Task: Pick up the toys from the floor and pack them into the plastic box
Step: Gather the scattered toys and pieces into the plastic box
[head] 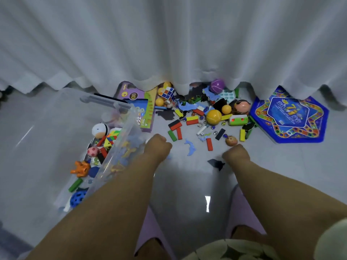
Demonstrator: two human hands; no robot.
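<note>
Both hands are hovering low over the floor [187, 177]. The left hand [157, 147], fingers curled in a closed grip, is sitting beside the clear plastic box [120, 132]. The right hand [236, 154], grip also curled, is touching a round brown toy [231, 140] at its twelve o'clock.

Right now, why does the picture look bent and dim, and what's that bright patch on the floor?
Head view: the wide lens bows the curtain and stretches the arms at the edges; light is dim and bluish; the glossy floor mirrors a small bright light patch; the hands and the box look slightly soft.

Plastic box [120, 117] left of scattered toys [202, 117]
</note>
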